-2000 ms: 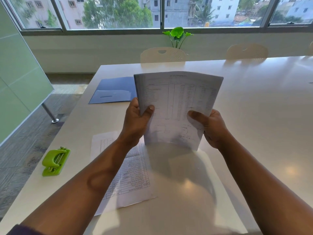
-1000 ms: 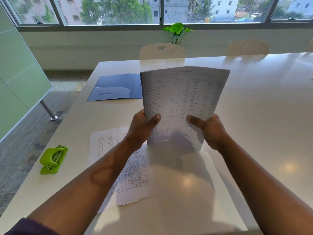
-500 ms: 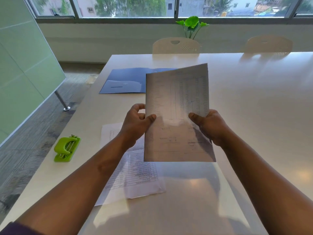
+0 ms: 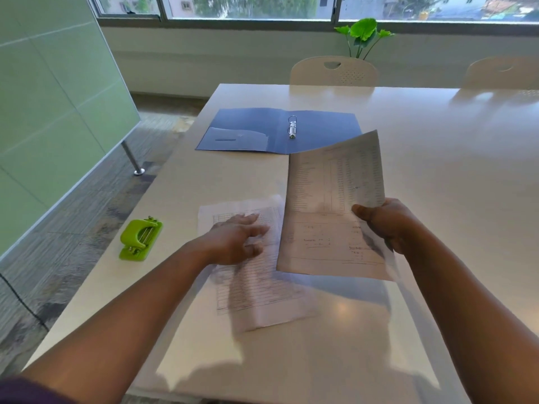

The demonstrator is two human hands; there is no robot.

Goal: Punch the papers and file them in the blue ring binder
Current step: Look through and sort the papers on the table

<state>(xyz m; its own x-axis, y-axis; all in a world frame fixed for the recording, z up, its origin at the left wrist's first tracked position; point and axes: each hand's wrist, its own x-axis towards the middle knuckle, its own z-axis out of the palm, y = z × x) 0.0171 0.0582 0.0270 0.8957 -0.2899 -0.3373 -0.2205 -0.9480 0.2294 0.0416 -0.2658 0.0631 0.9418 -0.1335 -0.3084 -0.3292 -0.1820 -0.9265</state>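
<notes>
My right hand (image 4: pixel 388 223) grips a printed sheaf of papers (image 4: pixel 332 205) by its right edge, holding it tilted above the table. My left hand (image 4: pixel 236 240) is off that sheaf, fingers spread, hovering over or touching the loose printed sheets (image 4: pixel 256 295) lying flat on the table; motion blur hides which. The blue ring binder (image 4: pixel 253 132) lies open at the far side, its metal rings (image 4: pixel 292 127) showing at the spine. A green hole punch (image 4: pixel 140 239) sits near the table's left edge.
The white table (image 4: pixel 437 170) stretches wide to the right. Two pale chairs (image 4: pixel 334 71) stand at its far side, with a green plant (image 4: pixel 363 33) behind them under the window. A green glass partition and floor lie to the left.
My left hand let go of the held papers and dropped left onto the sheets on the table. The right hand alone now holds the sheaf, lower and to the right, uncovering the binder's rings.
</notes>
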